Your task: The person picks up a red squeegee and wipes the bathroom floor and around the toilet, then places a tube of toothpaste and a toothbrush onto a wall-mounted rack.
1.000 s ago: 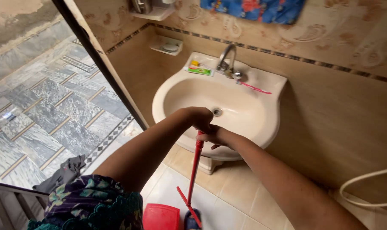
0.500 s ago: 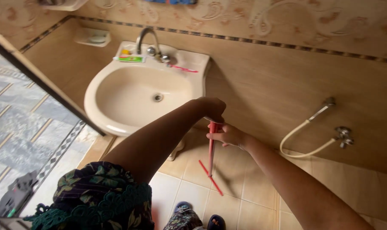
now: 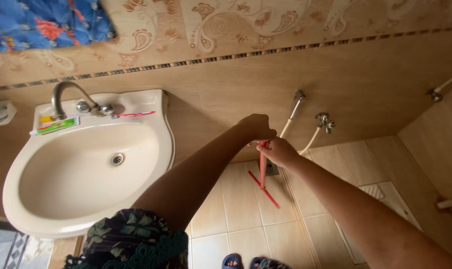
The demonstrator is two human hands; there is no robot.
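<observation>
Both hands clenched on the red floor wiper [image 3: 262, 172], left hand [image 3: 258, 127] capping the handle top, right hand [image 3: 277, 151] just below for steadying, blade on floor tiles [image 3: 236, 209] at three o'clock from basin [image 3: 86, 169].

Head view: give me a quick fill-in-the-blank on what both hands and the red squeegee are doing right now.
1. Both hands, left hand above right hand, grip the handle of a ____ floor squeegee.
2. The squeegee's blade rests on the tiled ____.
3. The washbasin lies to the ____ of the hands in the picture.
4. A pink toothbrush lies on the basin's rim beside the ____.

Missing words: red; floor; left; tap
</observation>
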